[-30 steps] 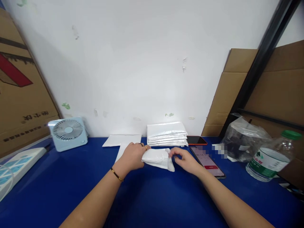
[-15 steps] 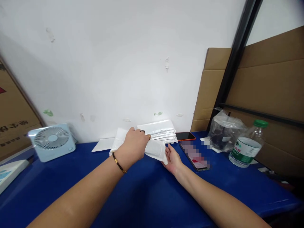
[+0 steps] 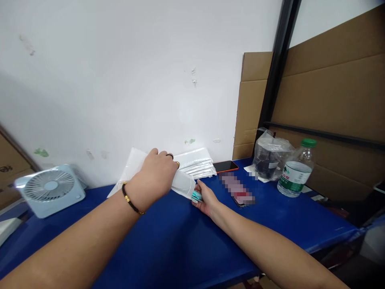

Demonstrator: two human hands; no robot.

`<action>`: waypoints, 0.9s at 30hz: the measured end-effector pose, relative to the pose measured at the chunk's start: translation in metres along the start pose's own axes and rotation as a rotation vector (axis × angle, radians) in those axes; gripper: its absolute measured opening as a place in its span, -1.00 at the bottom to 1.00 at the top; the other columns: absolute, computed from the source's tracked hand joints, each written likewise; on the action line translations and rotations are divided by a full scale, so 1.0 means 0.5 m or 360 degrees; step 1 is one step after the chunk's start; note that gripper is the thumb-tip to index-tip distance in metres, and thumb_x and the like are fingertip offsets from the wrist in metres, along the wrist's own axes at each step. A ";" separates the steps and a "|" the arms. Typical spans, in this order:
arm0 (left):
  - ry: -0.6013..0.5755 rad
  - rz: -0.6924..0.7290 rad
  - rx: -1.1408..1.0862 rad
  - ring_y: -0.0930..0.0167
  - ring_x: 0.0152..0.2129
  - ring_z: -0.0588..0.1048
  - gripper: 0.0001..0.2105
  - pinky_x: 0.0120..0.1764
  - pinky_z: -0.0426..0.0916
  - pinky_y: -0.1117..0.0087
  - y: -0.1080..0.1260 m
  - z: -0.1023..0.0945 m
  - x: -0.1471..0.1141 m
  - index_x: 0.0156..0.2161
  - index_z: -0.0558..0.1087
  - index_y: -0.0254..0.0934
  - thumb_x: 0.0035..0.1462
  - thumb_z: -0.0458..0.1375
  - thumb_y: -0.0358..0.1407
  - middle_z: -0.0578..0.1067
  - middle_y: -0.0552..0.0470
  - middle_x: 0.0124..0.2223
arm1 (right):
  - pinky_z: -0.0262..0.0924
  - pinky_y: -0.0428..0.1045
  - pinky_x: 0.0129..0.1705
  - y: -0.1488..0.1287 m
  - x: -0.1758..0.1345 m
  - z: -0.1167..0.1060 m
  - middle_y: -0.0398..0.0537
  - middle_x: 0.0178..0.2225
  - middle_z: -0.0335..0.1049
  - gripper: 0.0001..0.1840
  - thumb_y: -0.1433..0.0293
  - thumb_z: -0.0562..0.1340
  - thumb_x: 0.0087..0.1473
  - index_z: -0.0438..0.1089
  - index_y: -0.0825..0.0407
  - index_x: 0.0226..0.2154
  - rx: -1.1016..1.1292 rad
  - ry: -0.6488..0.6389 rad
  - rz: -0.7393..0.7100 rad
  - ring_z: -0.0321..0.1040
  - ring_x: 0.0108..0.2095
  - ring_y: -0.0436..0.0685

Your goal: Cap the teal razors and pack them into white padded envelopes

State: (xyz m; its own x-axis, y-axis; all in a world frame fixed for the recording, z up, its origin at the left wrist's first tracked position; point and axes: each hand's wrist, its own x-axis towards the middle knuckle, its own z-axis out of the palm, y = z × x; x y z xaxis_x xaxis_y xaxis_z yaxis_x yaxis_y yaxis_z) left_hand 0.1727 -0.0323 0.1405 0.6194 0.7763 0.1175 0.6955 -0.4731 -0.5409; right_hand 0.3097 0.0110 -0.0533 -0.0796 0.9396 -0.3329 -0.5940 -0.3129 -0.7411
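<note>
My left hand [image 3: 159, 171] is closed over the middle of a white envelope [image 3: 184, 184], which looks like a padded mailer and slants above the blue table. At the envelope's right end, my right hand [image 3: 208, 200] grips a small teal item [image 3: 197, 196], with thumb and fingers around it. The teal item sits right at the envelope's end; how much of it lies inside is hidden, and its kind cannot be made out. Behind the envelope, against the wall, lies a stack of similar white envelopes [image 3: 197, 162].
A phone with an orange edge [image 3: 227, 166] and a blurred-out phone [image 3: 239, 194] lie right of the stack. Further right stand a bagged cup [image 3: 267, 162] and a water bottle [image 3: 295, 174]. A light blue fan [image 3: 50, 190] stands at the left on the blue table [image 3: 168, 241].
The teal item now shows in my right hand at the envelope's end; before, none was visible. My view has turned slightly right, so everything sits further left.
</note>
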 end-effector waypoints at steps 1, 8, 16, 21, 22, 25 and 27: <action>-0.0014 -0.0013 0.0016 0.27 -0.28 0.37 -0.73 -0.23 0.12 0.27 -0.001 -0.003 -0.001 -0.27 0.42 -0.23 -0.20 0.16 -0.38 0.44 -0.07 -0.30 | 0.10 -0.15 -0.71 0.000 0.000 0.001 -0.14 -0.63 0.29 -0.66 0.15 0.07 0.08 0.30 0.10 -0.46 -0.0039 0.0006 -0.0006 0.23 -0.69 -0.04; -0.0271 -0.0079 -0.0011 0.25 -0.28 0.38 -0.62 -0.25 0.13 0.27 -0.010 0.007 -0.002 -0.22 0.43 -0.20 -0.30 0.20 -0.36 0.46 -0.08 -0.30 | -0.26 -0.20 -0.81 -0.005 0.009 -0.010 -0.28 -0.77 0.09 -0.59 0.03 0.11 -0.03 0.20 0.05 -0.55 -0.0851 0.0015 -0.0506 0.00 -0.82 -0.11; -0.0614 -0.0246 0.0020 0.20 -0.28 0.40 -0.55 -0.25 0.12 0.25 -0.056 0.061 -0.023 -0.22 0.45 -0.18 -0.39 0.22 -0.39 0.48 -0.10 -0.26 | -0.06 -0.13 -0.60 -0.047 0.048 -0.067 -0.21 -0.76 0.09 -0.56 0.10 0.08 -0.01 0.19 0.06 -0.70 -0.1759 0.0344 -0.0985 0.15 -0.67 -0.03; -0.0706 -0.0297 0.0010 0.19 -0.28 0.40 -0.51 -0.25 0.12 0.25 -0.080 0.077 -0.043 -0.24 0.47 -0.16 -0.47 0.23 -0.45 0.48 -0.10 -0.27 | -0.07 -0.10 -0.47 -0.035 0.044 -0.063 -0.12 -0.65 0.22 -0.59 0.15 0.09 0.03 0.22 0.04 -0.69 -0.2056 0.0401 -0.1139 0.21 -0.51 0.04; -0.0706 -0.0295 0.0018 0.19 -0.28 0.40 -0.51 -0.25 0.12 0.25 -0.084 0.075 -0.046 -0.24 0.47 -0.15 -0.47 0.22 -0.45 0.48 -0.09 -0.27 | -0.06 -0.09 -0.45 -0.030 0.043 -0.060 -0.10 -0.61 0.25 -0.59 0.15 0.08 0.05 0.24 0.04 -0.67 -0.2106 0.0390 -0.1156 0.22 -0.47 0.06; -0.0699 -0.0300 0.0066 0.21 -0.28 0.39 -0.48 -0.24 0.13 0.25 -0.099 0.062 -0.057 -0.22 0.46 -0.14 -0.48 0.22 -0.45 0.48 -0.09 -0.27 | 0.00 -0.08 -0.36 -0.017 0.038 -0.052 -0.03 -0.45 0.32 -0.60 0.15 0.04 0.11 0.31 0.03 -0.59 -0.2362 0.0347 -0.1252 0.22 -0.32 0.10; -0.0689 -0.0312 0.0111 0.21 -0.27 0.38 -0.46 -0.23 0.12 0.25 -0.111 0.054 -0.064 -0.21 0.45 -0.13 -0.49 0.22 -0.44 0.47 -0.08 -0.25 | 0.02 -0.06 -0.29 -0.014 0.035 -0.049 -0.01 -0.37 0.32 -0.60 0.14 0.00 0.14 0.34 0.03 -0.51 -0.2543 0.0324 -0.1317 0.20 -0.26 0.11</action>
State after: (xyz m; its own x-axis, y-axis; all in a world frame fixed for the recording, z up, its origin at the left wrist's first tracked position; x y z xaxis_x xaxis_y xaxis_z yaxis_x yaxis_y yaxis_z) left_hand 0.1044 -0.0195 0.1441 0.2599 0.9573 -0.1266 0.7490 -0.2826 -0.5993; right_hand 0.3319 0.0262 -0.0682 -0.0336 0.9134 0.4057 0.8434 0.2437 -0.4789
